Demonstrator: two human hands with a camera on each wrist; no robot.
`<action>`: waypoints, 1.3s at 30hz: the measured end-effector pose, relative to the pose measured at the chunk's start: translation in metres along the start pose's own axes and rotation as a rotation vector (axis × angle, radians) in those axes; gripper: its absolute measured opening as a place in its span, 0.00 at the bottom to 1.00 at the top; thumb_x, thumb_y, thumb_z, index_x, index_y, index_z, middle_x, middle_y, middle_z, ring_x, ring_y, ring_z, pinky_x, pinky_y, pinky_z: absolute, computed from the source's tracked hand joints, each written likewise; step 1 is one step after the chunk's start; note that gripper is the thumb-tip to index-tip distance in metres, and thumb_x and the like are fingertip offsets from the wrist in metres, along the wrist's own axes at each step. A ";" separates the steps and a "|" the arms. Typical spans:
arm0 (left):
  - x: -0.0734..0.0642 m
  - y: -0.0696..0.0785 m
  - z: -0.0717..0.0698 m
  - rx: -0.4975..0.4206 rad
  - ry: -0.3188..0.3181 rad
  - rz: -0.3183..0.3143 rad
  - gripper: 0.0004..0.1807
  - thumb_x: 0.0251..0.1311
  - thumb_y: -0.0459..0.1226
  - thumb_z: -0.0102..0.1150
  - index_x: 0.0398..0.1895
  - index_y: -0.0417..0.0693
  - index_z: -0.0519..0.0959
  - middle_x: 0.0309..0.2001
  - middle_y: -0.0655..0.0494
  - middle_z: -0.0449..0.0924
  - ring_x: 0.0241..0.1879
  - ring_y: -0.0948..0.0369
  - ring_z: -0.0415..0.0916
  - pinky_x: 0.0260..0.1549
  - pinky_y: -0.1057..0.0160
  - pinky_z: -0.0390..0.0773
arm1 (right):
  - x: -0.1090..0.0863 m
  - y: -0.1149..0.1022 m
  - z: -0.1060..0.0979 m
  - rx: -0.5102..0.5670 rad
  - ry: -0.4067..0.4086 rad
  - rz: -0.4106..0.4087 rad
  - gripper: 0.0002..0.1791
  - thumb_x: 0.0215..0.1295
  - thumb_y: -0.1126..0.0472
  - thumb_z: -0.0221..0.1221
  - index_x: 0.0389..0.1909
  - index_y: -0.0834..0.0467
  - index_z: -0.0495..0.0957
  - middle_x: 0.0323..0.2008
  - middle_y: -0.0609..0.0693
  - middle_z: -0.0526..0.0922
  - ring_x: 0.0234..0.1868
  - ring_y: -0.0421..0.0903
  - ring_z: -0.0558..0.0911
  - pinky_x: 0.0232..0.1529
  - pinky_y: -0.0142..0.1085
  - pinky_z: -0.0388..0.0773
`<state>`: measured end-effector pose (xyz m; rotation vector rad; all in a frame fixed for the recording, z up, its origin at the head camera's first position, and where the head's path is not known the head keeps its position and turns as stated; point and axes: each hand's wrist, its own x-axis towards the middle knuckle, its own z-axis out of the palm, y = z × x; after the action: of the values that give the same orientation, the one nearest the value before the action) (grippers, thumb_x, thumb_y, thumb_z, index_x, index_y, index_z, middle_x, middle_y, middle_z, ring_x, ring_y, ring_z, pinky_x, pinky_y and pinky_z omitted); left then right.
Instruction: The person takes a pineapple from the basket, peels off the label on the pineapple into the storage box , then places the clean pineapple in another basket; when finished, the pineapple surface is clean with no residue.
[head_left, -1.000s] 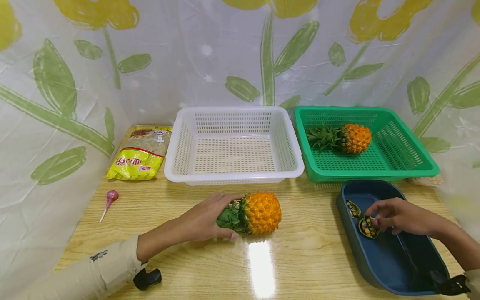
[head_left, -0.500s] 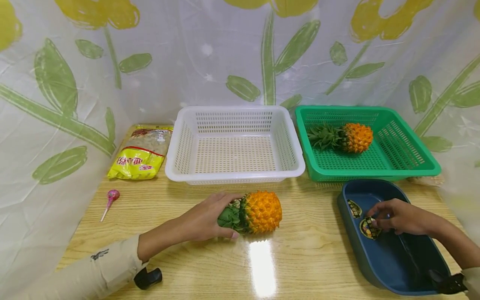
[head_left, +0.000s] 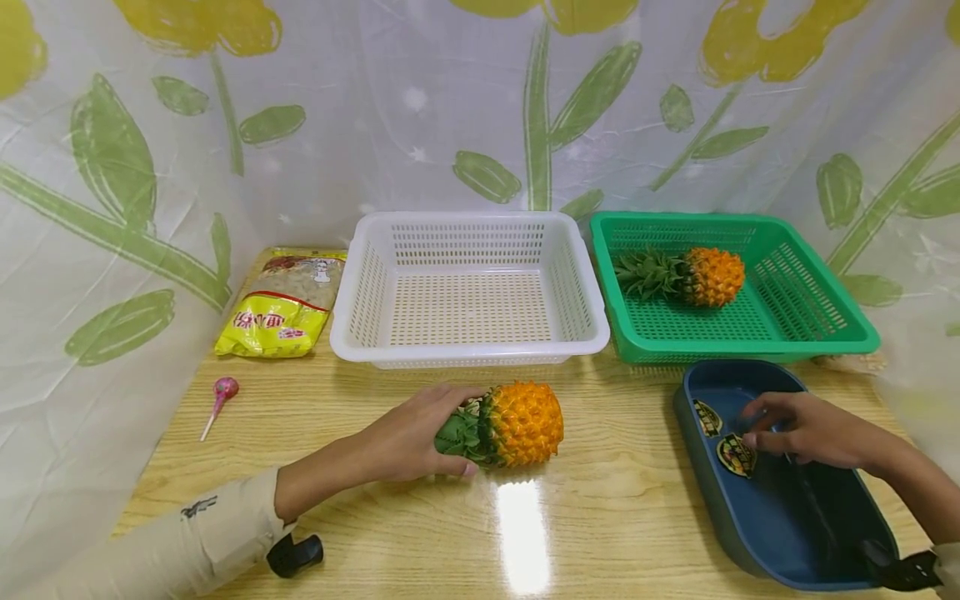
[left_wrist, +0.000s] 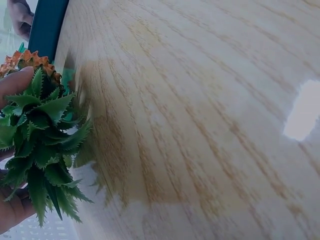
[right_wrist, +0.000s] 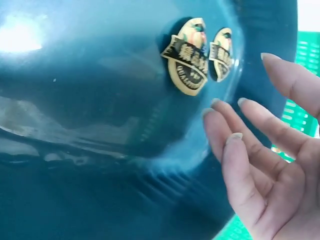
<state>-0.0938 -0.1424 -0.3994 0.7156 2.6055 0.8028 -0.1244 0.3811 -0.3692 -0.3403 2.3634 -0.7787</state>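
A small orange pineapple [head_left: 527,423] lies on its side on the wooden table, its green crown to the left. My left hand [head_left: 420,433] grips it by the crown, thumb on the near side. Spiky leaves [left_wrist: 42,135] fill the left of the left wrist view, with parts of the thumb and fingers around them. Over the dark blue basin [head_left: 780,533] is my right hand [head_left: 817,429], fingers loosely bent and holding nothing. Two black-and-gold labels [right_wrist: 189,57] lie in the basin just beyond its fingertips, one [head_left: 737,455] nearer the hand than the other [head_left: 707,418].
A white basket [head_left: 468,354] stands at the back middle. Beside it, a green basket [head_left: 750,346] holds another pineapple [head_left: 714,277]. A yellow food bag [head_left: 281,308] and a pink lollipop [head_left: 223,390] lie at the left. Flowered cloth [head_left: 337,125] hangs behind.
My right fingertips have come away from the nearer label, which shows more fully, and the hand has shifted slightly back and up. My left hand and the pineapple stay in place.
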 end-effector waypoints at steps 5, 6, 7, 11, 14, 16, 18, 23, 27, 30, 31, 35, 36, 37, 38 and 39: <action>0.000 0.000 0.000 0.009 -0.002 -0.005 0.53 0.52 0.57 0.73 0.79 0.62 0.56 0.77 0.50 0.58 0.75 0.43 0.57 0.66 0.34 0.64 | -0.001 -0.007 0.000 -0.078 0.107 -0.050 0.25 0.73 0.55 0.58 0.62 0.69 0.71 0.49 0.60 0.84 0.37 0.38 0.84 0.29 0.37 0.80; 0.000 0.000 0.000 0.010 -0.002 -0.004 0.53 0.52 0.57 0.73 0.79 0.62 0.56 0.77 0.50 0.59 0.74 0.43 0.57 0.66 0.34 0.64 | 0.000 -0.009 0.000 -0.092 0.129 -0.070 0.24 0.73 0.56 0.59 0.61 0.68 0.71 0.48 0.59 0.84 0.37 0.37 0.84 0.30 0.37 0.80; 0.000 0.000 0.000 0.010 -0.001 -0.002 0.52 0.52 0.57 0.73 0.79 0.62 0.56 0.77 0.50 0.59 0.74 0.43 0.57 0.66 0.34 0.64 | 0.000 -0.012 0.000 -0.106 0.149 -0.088 0.24 0.73 0.56 0.59 0.61 0.68 0.72 0.47 0.57 0.84 0.37 0.36 0.84 0.30 0.36 0.79; 0.000 -0.001 0.000 0.008 0.000 0.003 0.52 0.53 0.57 0.73 0.79 0.62 0.56 0.76 0.49 0.59 0.74 0.43 0.57 0.66 0.34 0.64 | 0.002 -0.028 0.002 -0.138 0.245 -0.188 0.21 0.71 0.59 0.60 0.60 0.65 0.75 0.43 0.51 0.84 0.38 0.35 0.84 0.32 0.34 0.80; 0.000 0.000 0.000 0.005 0.002 0.005 0.52 0.53 0.56 0.73 0.79 0.61 0.56 0.76 0.49 0.59 0.74 0.43 0.57 0.66 0.34 0.64 | 0.004 -0.044 0.007 -0.130 0.292 -0.239 0.18 0.71 0.60 0.61 0.59 0.61 0.76 0.42 0.48 0.84 0.38 0.35 0.84 0.33 0.34 0.79; 0.000 0.000 0.000 0.003 0.001 0.005 0.52 0.53 0.56 0.73 0.79 0.61 0.56 0.76 0.49 0.59 0.74 0.43 0.57 0.66 0.34 0.64 | 0.005 -0.056 0.010 -0.119 0.312 -0.256 0.18 0.71 0.60 0.61 0.59 0.58 0.77 0.42 0.46 0.83 0.39 0.35 0.84 0.34 0.34 0.80; 0.000 0.000 0.000 0.002 -0.001 0.005 0.52 0.53 0.56 0.73 0.79 0.62 0.56 0.76 0.49 0.59 0.74 0.43 0.57 0.66 0.34 0.64 | 0.007 -0.068 0.015 -0.104 0.321 -0.269 0.17 0.71 0.59 0.62 0.58 0.55 0.77 0.42 0.45 0.83 0.40 0.34 0.83 0.36 0.34 0.80; 0.001 0.001 0.000 0.000 -0.009 0.005 0.51 0.54 0.55 0.73 0.79 0.64 0.56 0.77 0.50 0.58 0.74 0.44 0.57 0.66 0.35 0.65 | 0.011 -0.094 0.028 -0.064 0.317 -0.337 0.15 0.70 0.59 0.62 0.55 0.52 0.78 0.43 0.44 0.83 0.40 0.34 0.83 0.37 0.35 0.82; 0.000 0.002 0.000 0.000 -0.008 0.005 0.51 0.54 0.55 0.73 0.79 0.63 0.56 0.77 0.49 0.58 0.74 0.44 0.57 0.65 0.35 0.65 | 0.017 -0.111 0.039 -0.018 0.322 -0.381 0.13 0.70 0.60 0.62 0.53 0.50 0.79 0.43 0.45 0.83 0.39 0.35 0.83 0.36 0.35 0.81; 0.000 0.001 0.000 0.000 -0.009 0.001 0.51 0.54 0.55 0.73 0.79 0.63 0.56 0.77 0.49 0.58 0.75 0.43 0.56 0.65 0.34 0.65 | 0.024 -0.123 0.051 0.051 0.311 -0.410 0.12 0.70 0.61 0.62 0.53 0.51 0.79 0.45 0.48 0.83 0.39 0.37 0.83 0.34 0.36 0.81; 0.000 0.002 -0.001 -0.001 -0.009 0.000 0.51 0.54 0.55 0.73 0.79 0.63 0.56 0.77 0.49 0.58 0.75 0.43 0.56 0.66 0.34 0.65 | 0.026 -0.127 0.055 0.069 0.305 -0.415 0.12 0.70 0.61 0.62 0.53 0.51 0.79 0.46 0.50 0.83 0.39 0.37 0.83 0.33 0.35 0.80; -0.001 0.002 -0.001 0.002 -0.009 0.001 0.50 0.55 0.54 0.73 0.79 0.63 0.56 0.77 0.50 0.58 0.75 0.43 0.56 0.65 0.35 0.65 | 0.037 -0.143 0.070 0.133 0.270 -0.436 0.12 0.70 0.60 0.62 0.52 0.51 0.78 0.49 0.52 0.82 0.41 0.38 0.83 0.30 0.36 0.80; -0.001 0.002 -0.001 0.003 -0.008 0.002 0.50 0.55 0.54 0.73 0.79 0.63 0.56 0.77 0.50 0.58 0.75 0.43 0.56 0.65 0.35 0.65 | 0.040 -0.147 0.073 0.144 0.266 -0.445 0.12 0.69 0.60 0.63 0.52 0.50 0.78 0.50 0.52 0.82 0.42 0.39 0.83 0.30 0.36 0.81; 0.000 0.002 -0.001 0.005 -0.008 0.003 0.50 0.55 0.54 0.73 0.79 0.63 0.56 0.77 0.50 0.58 0.75 0.43 0.56 0.65 0.35 0.65 | 0.042 -0.150 0.077 0.151 0.262 -0.450 0.13 0.69 0.60 0.63 0.52 0.50 0.78 0.50 0.52 0.82 0.42 0.39 0.83 0.31 0.37 0.81; 0.000 0.002 -0.001 0.007 -0.007 0.004 0.50 0.55 0.54 0.73 0.79 0.63 0.56 0.77 0.50 0.58 0.74 0.43 0.57 0.65 0.35 0.66 | 0.045 -0.153 0.080 0.157 0.260 -0.457 0.13 0.69 0.60 0.64 0.53 0.50 0.78 0.51 0.51 0.82 0.43 0.40 0.83 0.32 0.37 0.82; 0.000 0.002 0.000 0.007 -0.007 0.006 0.50 0.55 0.53 0.73 0.79 0.63 0.56 0.77 0.49 0.58 0.74 0.43 0.56 0.65 0.35 0.66 | 0.048 -0.156 0.082 0.159 0.262 -0.460 0.14 0.68 0.60 0.64 0.53 0.50 0.78 0.51 0.51 0.81 0.44 0.41 0.83 0.33 0.37 0.83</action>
<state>-0.0932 -0.1415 -0.3983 0.7271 2.6026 0.7917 -0.1022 0.2005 -0.3495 -0.7711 2.4718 -1.2844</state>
